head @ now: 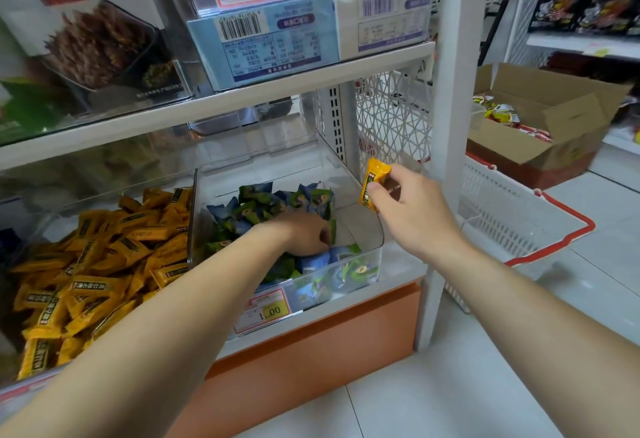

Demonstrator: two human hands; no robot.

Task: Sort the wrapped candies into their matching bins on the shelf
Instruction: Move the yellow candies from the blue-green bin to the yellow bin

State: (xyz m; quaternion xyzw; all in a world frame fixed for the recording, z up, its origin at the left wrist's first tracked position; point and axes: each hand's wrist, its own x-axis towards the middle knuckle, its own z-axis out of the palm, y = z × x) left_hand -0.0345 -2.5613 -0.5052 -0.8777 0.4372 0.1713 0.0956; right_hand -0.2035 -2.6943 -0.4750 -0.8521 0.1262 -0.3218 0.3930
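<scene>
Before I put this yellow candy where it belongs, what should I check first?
1. Grip: right hand pinches the yellow candy. Ok.
2. Position: candy hangs over the far right edge of the clear bin holding blue and green candies. Not ok.
3. Target: pile of yellow candies lies to the left. Ok.
4. Left hand: down among the blue and green candies; whether it holds one, cannot tell.
5. Path leftward: left forearm crosses low in front; probably passable above. Ok.

Clear glossy plastic bin (367,229), shiny foil-like yellow candy wrapper (372,183), matt cardboard box (554,146), white plastic basket (512,226)
</scene>
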